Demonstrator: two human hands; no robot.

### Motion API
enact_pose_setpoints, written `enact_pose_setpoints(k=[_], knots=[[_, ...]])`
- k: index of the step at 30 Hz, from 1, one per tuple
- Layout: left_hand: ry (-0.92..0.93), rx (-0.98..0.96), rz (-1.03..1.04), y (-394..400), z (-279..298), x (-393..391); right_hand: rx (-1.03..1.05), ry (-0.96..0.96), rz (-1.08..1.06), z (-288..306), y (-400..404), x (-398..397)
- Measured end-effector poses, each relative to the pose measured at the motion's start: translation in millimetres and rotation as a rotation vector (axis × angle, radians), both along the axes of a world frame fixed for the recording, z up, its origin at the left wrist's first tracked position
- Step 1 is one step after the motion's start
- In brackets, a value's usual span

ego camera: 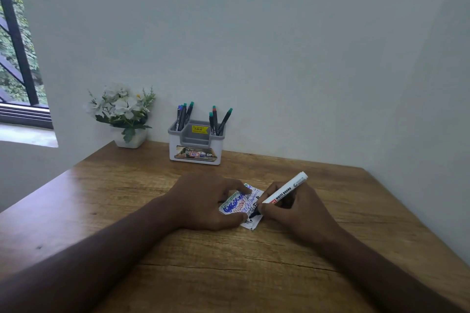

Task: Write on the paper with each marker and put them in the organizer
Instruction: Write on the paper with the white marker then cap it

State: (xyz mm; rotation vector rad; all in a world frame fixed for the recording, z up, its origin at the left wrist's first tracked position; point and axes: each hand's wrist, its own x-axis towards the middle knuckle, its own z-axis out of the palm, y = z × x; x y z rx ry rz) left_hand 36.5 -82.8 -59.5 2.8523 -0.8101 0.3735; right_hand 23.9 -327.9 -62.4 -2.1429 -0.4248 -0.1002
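Note:
A small white paper (248, 207) covered in blue, green, red and black scribbles lies on the wooden table (229, 274). My left hand (206, 202) rests on its left part, fingers and thumb pressing it down. My right hand (292, 207) grips a white whiteboard marker (282, 192), uncapped, with its black tip touching the paper's lower right part. A grey and white organizer (196, 146) stands at the back against the wall. Several markers (185, 115) stand in its left compartment and several more markers (217, 119) in its right one.
A white pot of white artificial flowers (122, 112) stands at the table's back left corner. A window with a dark frame (17, 58) is at the far left. Walls close the table in at the back and on the right.

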Motion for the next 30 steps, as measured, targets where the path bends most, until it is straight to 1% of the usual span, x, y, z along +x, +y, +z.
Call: enact_pose_setpoints(k=[5,8,11,16,21,25,30], knots=[[-0.002,0.001,0.007,-0.6,0.2,1.0,0.040,0.001,0.015,1.6,-1.9,1.5],[-0.010,0.003,0.011,-0.9,0.4,0.8,0.004,-0.008,0.008,0.5,-0.6,0.7],[-0.012,0.008,0.015,-1.6,1.5,0.2,0.033,-0.020,-0.029,0.0,-1.7,2.3],[-0.023,0.004,0.012,-0.3,-0.4,0.0,-0.003,-0.044,-0.010,0.5,-1.9,2.4],[-0.005,0.000,0.010,-0.5,0.0,0.9,-0.010,-0.020,0.007,1.6,-1.9,1.7],[-0.001,-0.006,0.005,-0.2,-1.2,2.8,0.037,-0.035,-0.018,0.9,-2.6,1.8],[-0.009,-0.009,-0.002,1.6,-2.4,3.8,0.019,-0.018,-0.014,1.8,-2.0,1.4]])
